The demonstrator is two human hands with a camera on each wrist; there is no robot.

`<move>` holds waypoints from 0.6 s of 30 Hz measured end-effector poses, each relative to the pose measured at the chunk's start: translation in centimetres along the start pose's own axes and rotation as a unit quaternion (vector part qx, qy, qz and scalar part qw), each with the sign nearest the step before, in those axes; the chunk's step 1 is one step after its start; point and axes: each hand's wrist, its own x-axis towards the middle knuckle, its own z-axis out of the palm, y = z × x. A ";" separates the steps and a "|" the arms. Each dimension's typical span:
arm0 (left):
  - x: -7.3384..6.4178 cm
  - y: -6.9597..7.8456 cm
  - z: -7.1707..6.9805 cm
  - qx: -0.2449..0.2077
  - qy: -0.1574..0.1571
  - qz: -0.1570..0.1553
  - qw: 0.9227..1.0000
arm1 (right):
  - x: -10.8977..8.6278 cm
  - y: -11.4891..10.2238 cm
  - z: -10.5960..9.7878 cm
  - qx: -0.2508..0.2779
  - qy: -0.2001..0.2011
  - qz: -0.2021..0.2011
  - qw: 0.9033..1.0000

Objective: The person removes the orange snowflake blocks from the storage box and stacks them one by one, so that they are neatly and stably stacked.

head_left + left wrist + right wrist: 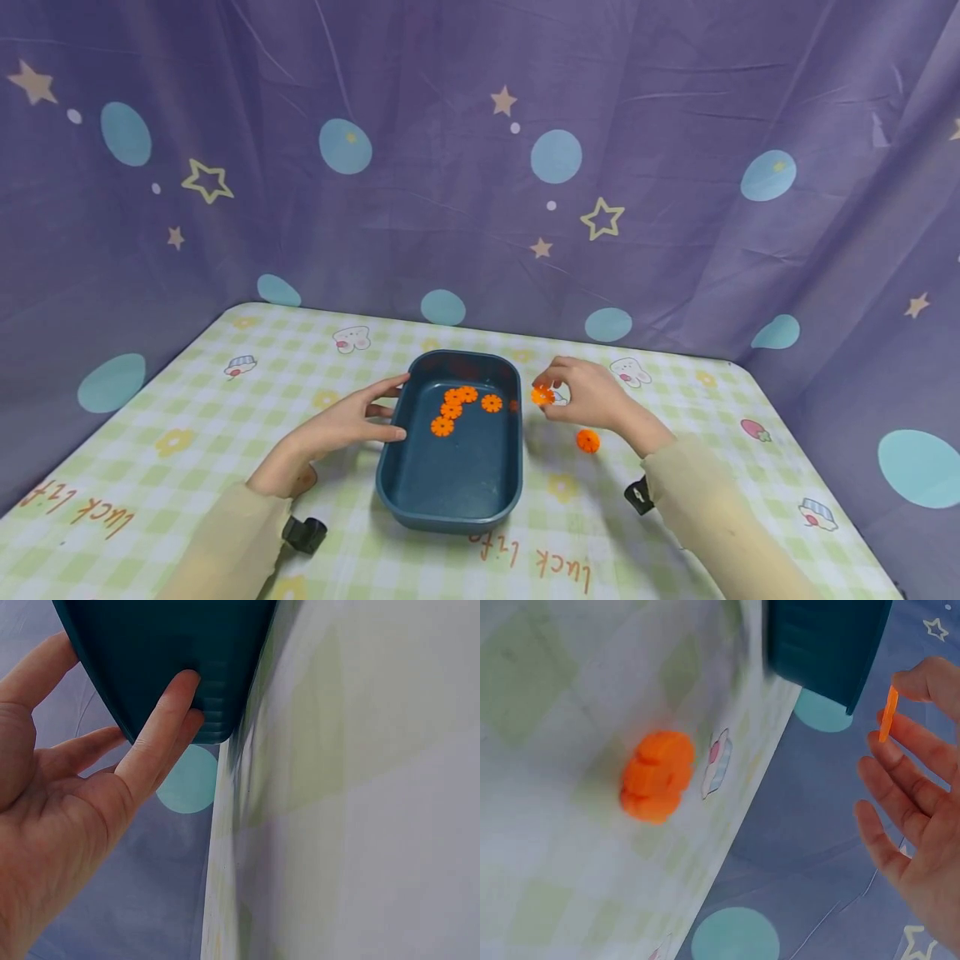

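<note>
A dark teal plastic bin [457, 487] stands on the table with several orange notched plastic discs [442, 427] lying flat inside. My left hand [341, 425] rests its spread, fairly straight fingers against the bin's left side; the left wrist view shows fingertips [184, 682] on the outer wall. Just beyond the bin's right rim, my right hand [588, 396] pinches an orange notched disc [889, 714] by its edges between thumb and fingers, the other fingers extended. Nearer the right wrist, more orange discs [658, 777] sit on the cloth, apparently piled or joined; their number is unclear.
A green-and-white checked tablecloth [660, 533] with printed drawings covers the table. Behind the table hangs a purple curtain [450, 208] with stars and blue ovals. Each wrist wears a black strap mount [303, 533].
</note>
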 end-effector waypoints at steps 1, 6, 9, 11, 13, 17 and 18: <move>0.0 0.0 0.0 -0.001 0.000 -0.001 1.000 | -0.2 0.2 0.1 -0.002 -0.001 0.002 1.000; 0.0 0.0 0.1 -0.003 0.000 -0.003 1.000 | -1.1 0.9 0.2 0.005 -0.010 0.017 1.000; 0.0 0.1 0.1 -0.003 0.000 -0.002 1.000 | -1.6 1.3 0.2 0.008 -0.016 0.025 1.000; 0.0 0.1 0.0 -0.004 0.000 -0.002 1.000 | -1.9 1.5 0.3 0.010 -0.018 0.028 0.999; 0.1 0.1 0.0 -0.003 0.000 -0.002 1.000 | -2.2 1.7 0.4 0.012 -0.022 0.034 0.999; 0.0 0.2 0.0 0.000 0.001 -0.004 1.000 | -2.9 2.1 0.6 0.016 -0.034 0.049 0.998; 0.0 0.2 0.0 0.000 0.002 -0.005 1.000 | -3.0 2.2 0.6 0.016 -0.036 0.052 0.998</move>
